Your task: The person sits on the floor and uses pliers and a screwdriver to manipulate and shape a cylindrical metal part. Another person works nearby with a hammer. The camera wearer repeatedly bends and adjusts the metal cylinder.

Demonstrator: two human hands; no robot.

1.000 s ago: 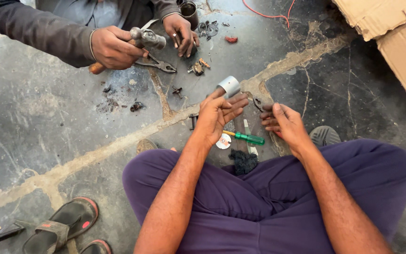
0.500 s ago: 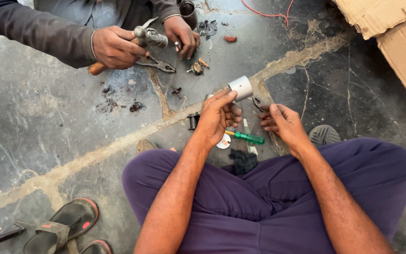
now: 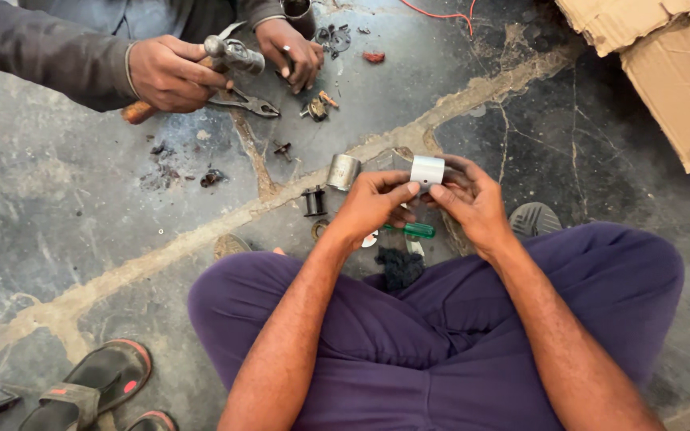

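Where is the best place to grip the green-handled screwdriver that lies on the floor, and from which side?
Probably the green handle, pinched across its width from above. It lies flat on the floor just under the left hand, and only the handle shows clearly; the shaft is hidden behind that hand. Both hands, left and right hand, hold the small silver cylinder.

**Metal Sleeve: Condition and Position**

The short metal sleeve (image 3: pixel 426 171) is a pale silver cylinder with a smooth, matte outer wall. It is raised off the floor, its axis roughly upright and slightly tilted. It sits between the two hands, pinched by the fingertips of the left hand (image 3: pixel 373 206) on one side and the right hand (image 3: pixel 473 203) on the other, above both palms.
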